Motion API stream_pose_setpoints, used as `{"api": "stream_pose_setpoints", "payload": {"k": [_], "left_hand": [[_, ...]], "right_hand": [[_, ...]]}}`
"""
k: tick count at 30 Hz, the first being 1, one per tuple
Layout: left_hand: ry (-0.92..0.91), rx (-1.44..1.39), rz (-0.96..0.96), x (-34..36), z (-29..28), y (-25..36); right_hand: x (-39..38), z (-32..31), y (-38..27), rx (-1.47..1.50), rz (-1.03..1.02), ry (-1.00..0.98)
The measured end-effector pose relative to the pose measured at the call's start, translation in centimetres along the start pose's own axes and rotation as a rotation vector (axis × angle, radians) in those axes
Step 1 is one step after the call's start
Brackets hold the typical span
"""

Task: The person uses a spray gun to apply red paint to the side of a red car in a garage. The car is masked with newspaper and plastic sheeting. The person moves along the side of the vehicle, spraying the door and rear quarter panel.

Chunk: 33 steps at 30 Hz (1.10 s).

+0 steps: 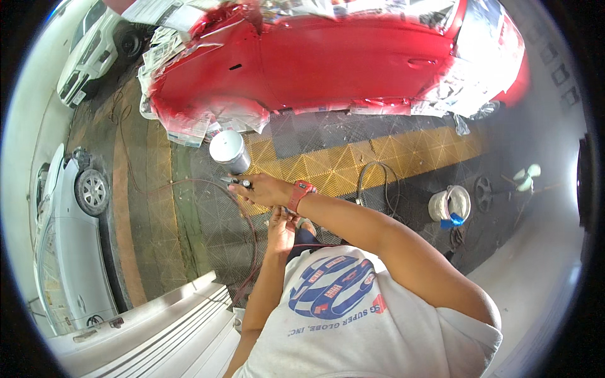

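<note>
My right hand (265, 190), with a red watch on its wrist, is closed around what looks like a spray gun (232, 180). Only the gun's metal front and a dark knob show; the palm hides the rest. Just below that wrist is my left hand (282, 229), its fingers drawn together near something small and dark that I cannot make out. Beyond my hands stands a car with a red painted side (353, 63), its windows, wheels and lower edges masked with paper and plastic. A light-coloured bucket (229, 150) sits on the floor between the car and my right hand.
A thin reddish hose (189, 181) loops across the tiled floor (302, 165) toward me. Right of me are a white pail (449, 204) with a blue cloth and a dark hose (372, 165). Silver car (75, 252) at left, white vehicle (94, 53) far left, white slatted panels (170, 327) near left.
</note>
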<state>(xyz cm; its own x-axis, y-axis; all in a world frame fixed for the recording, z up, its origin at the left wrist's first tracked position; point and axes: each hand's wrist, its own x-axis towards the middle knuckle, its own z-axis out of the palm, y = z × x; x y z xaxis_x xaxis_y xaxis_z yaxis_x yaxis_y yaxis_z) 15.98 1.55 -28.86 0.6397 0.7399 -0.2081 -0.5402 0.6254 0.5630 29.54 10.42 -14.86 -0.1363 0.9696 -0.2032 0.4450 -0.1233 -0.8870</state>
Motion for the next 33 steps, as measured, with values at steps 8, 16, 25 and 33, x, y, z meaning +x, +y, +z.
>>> {"api": "stream_pose_setpoints", "payload": {"k": [8,16,25,33], "left_hand": [[0.103,0.028,0.104,7.3,-2.4,6.4],[0.209,0.058,0.104,12.0,-1.8,7.1],[0.174,0.087,0.116,16.2,0.2,2.9],[0.261,0.119,0.156,19.5,5.9,-6.0]], "right_hand": [[9.7,-2.1,-1.1,0.08,0.049,-0.059],[14.8,-2.8,1.3,0.203,-0.001,0.023],[14.0,-8.6,3.8,0.169,0.16,-0.121],[9.4,-16.1,8.8,0.234,0.103,-0.115]]}}
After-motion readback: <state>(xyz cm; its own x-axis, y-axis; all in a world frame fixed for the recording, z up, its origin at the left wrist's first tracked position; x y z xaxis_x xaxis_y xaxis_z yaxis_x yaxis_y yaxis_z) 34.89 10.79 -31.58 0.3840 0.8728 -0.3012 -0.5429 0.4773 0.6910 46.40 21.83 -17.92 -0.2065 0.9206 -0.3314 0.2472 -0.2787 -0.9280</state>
